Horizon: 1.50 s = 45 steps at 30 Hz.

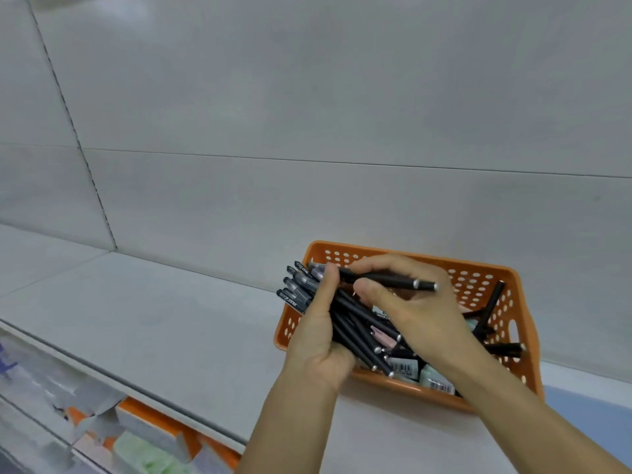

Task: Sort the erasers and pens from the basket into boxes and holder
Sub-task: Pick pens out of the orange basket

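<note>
Head view: left hand (pixel 316 340) grips pens (pixel 349 323) over basket (pixel 513 278) rim.

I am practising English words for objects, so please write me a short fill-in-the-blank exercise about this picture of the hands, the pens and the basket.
1. The basket with round holes in its walls is ____ in colour.
2. The bundle of black pens is gripped by the ____ hand.
3. The right hand holds a single ____ above the basket.
4. The erasers with barcodes lie ____ the basket.

Missing words: orange; left; pen; inside
</note>
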Motion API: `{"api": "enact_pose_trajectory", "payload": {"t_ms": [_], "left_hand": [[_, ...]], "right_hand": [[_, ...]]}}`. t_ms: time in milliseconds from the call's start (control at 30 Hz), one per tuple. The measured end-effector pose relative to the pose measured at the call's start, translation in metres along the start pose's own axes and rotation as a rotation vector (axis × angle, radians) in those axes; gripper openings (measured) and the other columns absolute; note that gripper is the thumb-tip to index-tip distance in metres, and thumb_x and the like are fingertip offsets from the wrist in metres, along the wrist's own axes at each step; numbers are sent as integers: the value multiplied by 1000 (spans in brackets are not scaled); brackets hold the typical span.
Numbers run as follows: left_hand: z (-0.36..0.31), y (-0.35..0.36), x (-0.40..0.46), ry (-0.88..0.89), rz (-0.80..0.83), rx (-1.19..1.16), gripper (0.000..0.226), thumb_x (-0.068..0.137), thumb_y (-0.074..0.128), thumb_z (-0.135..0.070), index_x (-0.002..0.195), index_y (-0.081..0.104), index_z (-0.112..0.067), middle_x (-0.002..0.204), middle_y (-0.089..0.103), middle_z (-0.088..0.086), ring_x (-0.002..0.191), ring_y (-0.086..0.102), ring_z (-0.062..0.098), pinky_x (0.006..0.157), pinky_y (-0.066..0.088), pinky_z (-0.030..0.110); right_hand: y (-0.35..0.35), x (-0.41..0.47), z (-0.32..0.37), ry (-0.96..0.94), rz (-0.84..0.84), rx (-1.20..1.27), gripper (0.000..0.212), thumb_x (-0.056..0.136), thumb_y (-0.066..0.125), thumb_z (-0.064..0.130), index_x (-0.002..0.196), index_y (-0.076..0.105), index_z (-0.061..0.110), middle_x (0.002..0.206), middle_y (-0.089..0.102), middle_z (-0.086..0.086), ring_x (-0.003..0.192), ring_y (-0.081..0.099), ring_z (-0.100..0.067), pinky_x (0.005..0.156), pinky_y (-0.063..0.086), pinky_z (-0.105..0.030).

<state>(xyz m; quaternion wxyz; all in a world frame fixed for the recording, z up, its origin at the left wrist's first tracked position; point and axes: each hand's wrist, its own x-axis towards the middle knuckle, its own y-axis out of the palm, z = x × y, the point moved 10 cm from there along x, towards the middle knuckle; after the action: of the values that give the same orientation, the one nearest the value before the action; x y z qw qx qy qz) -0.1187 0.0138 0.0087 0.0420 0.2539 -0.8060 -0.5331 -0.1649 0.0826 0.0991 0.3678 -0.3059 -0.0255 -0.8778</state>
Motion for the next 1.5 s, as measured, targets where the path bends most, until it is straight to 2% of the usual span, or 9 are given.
{"api": "enact_pose_trajectory", "payload": {"t_ms": [167, 300, 500, 700, 967, 1100, 1233, 1367, 1500], "left_hand": [[7, 12, 6, -66, 86, -57, 24, 81, 70, -26, 96, 72, -7, 97, 73, 16, 87, 72, 32, 86, 54, 47], [-21, 25, 9, 153, 116, 10, 3, 81, 69, -9, 83, 70, -8, 78, 70, 8, 67, 70, 17, 60, 58, 30], [-21, 67, -10, 390, 229, 517, 30, 68, 81, -11, 97, 74, -10, 93, 74, 13, 91, 72, 24, 83, 57, 38], [2, 94, -21, 258, 509, 674, 50, 66, 79, -10, 113, 67, -23, 109, 72, 11, 104, 68, 28, 93, 54, 43], [47, 109, -36, 126, 632, 598, 23, 68, 72, -1, 87, 72, -13, 79, 66, 13, 75, 65, 26, 78, 55, 44], [79, 124, -47, 121, 695, 616, 52, 64, 77, -4, 112, 63, -13, 96, 69, 17, 91, 68, 31, 86, 55, 46], [129, 141, -53, 96, 635, 653, 37, 56, 82, -12, 90, 68, -18, 82, 52, 20, 74, 56, 32, 80, 50, 52], [202, 165, -66, 65, 604, 650, 20, 61, 80, -9, 72, 68, -20, 77, 59, 14, 73, 59, 28, 80, 52, 48], [294, 200, -89, 62, 654, 718, 17, 67, 83, -11, 64, 68, -18, 63, 60, 7, 57, 58, 21, 61, 52, 32]], "right_hand": [[-4, -12, -5, -46, 21, -92, 29, 83, 70, 38, 105, 75, 20, 117, 68, 12, 116, 59, -7, 97, 49, -30], [-9, -31, -26, 242, -111, 598, 63, 80, 56, 67, 119, 68, 19, 128, 64, 2, 123, 57, -14, 93, 51, -36], [12, -50, -53, 567, -540, 1197, 50, 98, 40, 48, 116, 70, 11, 111, 71, -18, 101, 70, -31, 98, 47, -44], [1, -64, -51, 553, -708, 1356, 45, 98, 46, 42, 119, 65, 7, 109, 71, -21, 100, 70, -33, 93, 51, -43], [-26, -98, -47, 466, -835, 1399, 38, 97, 47, 34, 115, 68, 8, 114, 69, -20, 104, 68, -31, 88, 54, -39], [-56, -118, -45, 421, -876, 1417, 33, 97, 48, 28, 114, 67, 7, 106, 71, -21, 95, 71, -31, 85, 53, -39], [-99, -145, -39, 428, -887, 1347, 35, 99, 45, 27, 116, 64, 4, 104, 71, -20, 89, 71, -31, 79, 53, -40], [-172, -187, -18, 326, -875, 1157, 39, 100, 44, 30, 115, 69, 5, 114, 69, -19, 104, 68, -28, 91, 51, -38], [-284, -264, -1, 360, -969, 598, 31, 93, 54, 31, 105, 71, 8, 107, 73, -11, 104, 68, -23, 89, 50, -42]]}}
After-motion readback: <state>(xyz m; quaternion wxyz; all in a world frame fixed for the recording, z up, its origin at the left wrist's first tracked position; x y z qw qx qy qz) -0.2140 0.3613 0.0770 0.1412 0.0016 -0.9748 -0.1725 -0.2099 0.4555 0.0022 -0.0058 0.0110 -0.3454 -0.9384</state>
